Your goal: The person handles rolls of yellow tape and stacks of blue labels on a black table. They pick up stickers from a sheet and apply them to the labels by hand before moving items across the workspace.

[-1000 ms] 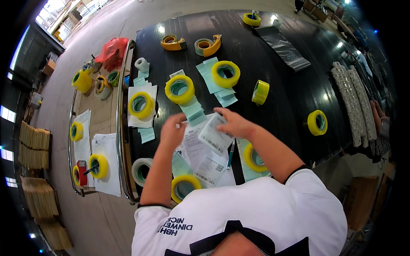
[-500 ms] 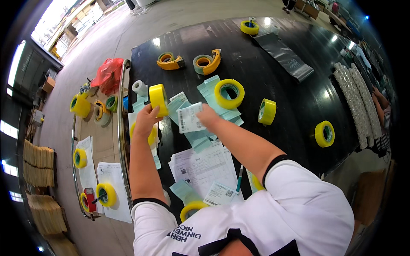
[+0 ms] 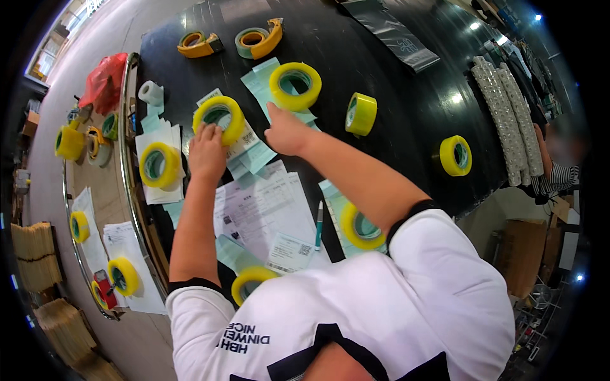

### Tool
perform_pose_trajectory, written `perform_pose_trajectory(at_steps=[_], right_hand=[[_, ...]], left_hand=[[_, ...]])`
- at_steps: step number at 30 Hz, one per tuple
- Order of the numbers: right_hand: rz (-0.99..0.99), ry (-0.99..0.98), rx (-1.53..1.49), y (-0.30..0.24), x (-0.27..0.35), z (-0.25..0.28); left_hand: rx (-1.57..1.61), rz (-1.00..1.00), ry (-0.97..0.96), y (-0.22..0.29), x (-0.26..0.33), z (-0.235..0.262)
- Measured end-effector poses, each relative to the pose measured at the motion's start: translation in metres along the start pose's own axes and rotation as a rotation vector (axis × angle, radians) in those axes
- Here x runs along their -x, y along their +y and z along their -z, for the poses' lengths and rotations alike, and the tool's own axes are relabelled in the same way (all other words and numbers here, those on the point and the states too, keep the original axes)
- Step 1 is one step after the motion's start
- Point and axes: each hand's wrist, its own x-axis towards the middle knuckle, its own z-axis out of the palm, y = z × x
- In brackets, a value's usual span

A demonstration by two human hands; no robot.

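Note:
My left hand (image 3: 207,151) has its fingers closed over the near rim of a yellow roll of packing tape (image 3: 236,119). That roll lies on a white printed label (image 3: 243,145) and pale blue-green label strips (image 3: 259,156). Just right of it is my right hand (image 3: 286,132), index finger stretched out and the other fingers partly hidden, with no held object visible. Its fingertip is close to the near side of another yellow tape roll (image 3: 277,94), which rests on more label strips (image 3: 257,77). Printed sheets (image 3: 254,204) lie below my hands.
Two orange tape dispensers (image 3: 202,48) sit at the far side of the black table (image 3: 394,159). More tape rolls (image 3: 361,114) stand around. A metal-railed cart (image 3: 133,165) adjoins on the left. Bubble-wrap rolls (image 3: 499,120) lie at right, beside another person's arm (image 3: 544,151).
My left hand has lowered the raised tape roll onto the labels. The white label that my right hand held now lies partly under that roll, and my right hand has let go. The view has shifted.

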Motion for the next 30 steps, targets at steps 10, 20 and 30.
perform_pose_trajectory(at_steps=[10,20,30], right_hand=[[-0.017,-0.091,0.234,0.096,0.25,0.098],[-0.119,0.362,0.016,0.152,0.289,0.103],[-0.437,0.506,0.396,0.233,0.304,0.137]], left_hand=[[0.66,-0.182,-0.069,0.14,0.08,0.046],[0.545,-0.293,-0.261,0.231,0.129,-0.001],[0.363,-0.264,-0.222,0.248,0.131,0.006]])
